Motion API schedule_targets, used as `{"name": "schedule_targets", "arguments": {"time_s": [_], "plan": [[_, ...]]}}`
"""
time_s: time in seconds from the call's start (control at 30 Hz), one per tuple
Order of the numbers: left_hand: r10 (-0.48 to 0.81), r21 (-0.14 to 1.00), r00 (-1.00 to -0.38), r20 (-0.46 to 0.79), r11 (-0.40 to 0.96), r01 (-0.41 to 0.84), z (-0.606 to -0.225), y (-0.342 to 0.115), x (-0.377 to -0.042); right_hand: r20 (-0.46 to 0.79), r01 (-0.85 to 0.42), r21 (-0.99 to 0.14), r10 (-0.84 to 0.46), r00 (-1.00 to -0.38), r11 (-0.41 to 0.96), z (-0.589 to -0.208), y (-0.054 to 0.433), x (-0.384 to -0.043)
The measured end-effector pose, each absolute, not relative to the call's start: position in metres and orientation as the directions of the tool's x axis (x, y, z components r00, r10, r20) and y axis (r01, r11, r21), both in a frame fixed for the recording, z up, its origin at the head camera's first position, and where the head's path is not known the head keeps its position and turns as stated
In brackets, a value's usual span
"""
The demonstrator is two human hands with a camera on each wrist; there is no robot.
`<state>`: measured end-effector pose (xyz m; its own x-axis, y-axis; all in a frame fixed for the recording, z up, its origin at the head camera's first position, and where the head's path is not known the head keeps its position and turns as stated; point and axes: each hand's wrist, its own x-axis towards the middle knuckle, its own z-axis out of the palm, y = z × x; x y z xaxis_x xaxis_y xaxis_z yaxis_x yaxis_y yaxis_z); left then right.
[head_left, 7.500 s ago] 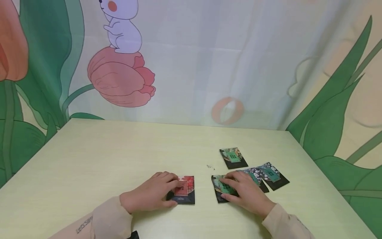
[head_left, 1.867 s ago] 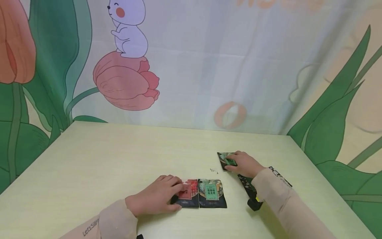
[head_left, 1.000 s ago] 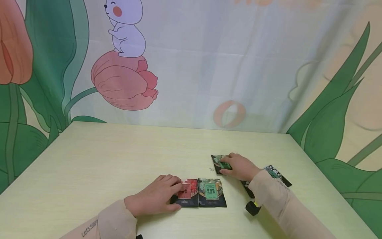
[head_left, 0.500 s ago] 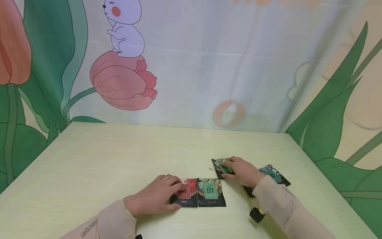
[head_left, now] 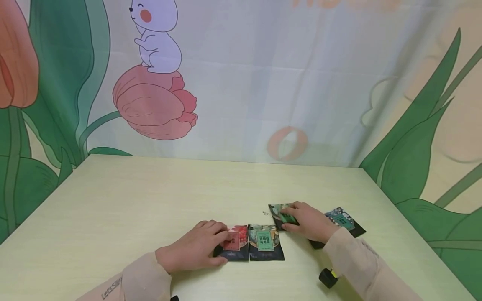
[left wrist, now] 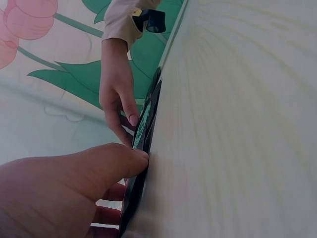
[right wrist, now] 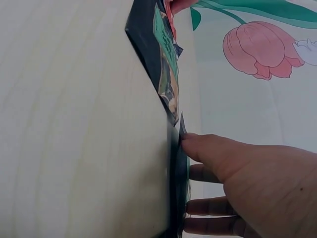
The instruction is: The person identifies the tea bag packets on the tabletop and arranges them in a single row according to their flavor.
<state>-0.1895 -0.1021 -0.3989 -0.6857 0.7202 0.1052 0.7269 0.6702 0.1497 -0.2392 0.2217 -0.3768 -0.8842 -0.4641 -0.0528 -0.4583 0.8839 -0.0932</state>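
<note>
My left hand holds the left part of a red-labelled tea sachet, thumb at its near edge and fingers over its top. Against that sachet's right side lies a green-labelled tea sachet, flat and untouched. Beyond it and to the right, my right hand grips a second green-labelled tea sachet, covering its right part. In the right wrist view my thumb is on this sachet's near edge, with the fingers across its face. Its near-left corner comes close to the middle sachet's far-right corner.
A flowered sachet with a teal label lies right of my right hand. Another dark sachet is mostly hidden under the right wrist. A black device hangs from the right sleeve. Small dark marks show on the pale table.
One green-labelled sachet has come to lie against the red-labelled one. My right hand then moved to the far sachet and has drawn it left and nearer. The left hand has stayed put.
</note>
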Motion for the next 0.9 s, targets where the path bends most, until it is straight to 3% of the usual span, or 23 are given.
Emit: {"name": "schedule_targets", "arguments": {"time_s": [0.9], "plan": [[0.712,0.176,-0.696,0.095,0.676,0.716,-0.399,-0.101,-0.19,-0.047,-0.405,-0.071,-0.409,-0.912,0.912,-0.379,0.227,-0.21]]}}
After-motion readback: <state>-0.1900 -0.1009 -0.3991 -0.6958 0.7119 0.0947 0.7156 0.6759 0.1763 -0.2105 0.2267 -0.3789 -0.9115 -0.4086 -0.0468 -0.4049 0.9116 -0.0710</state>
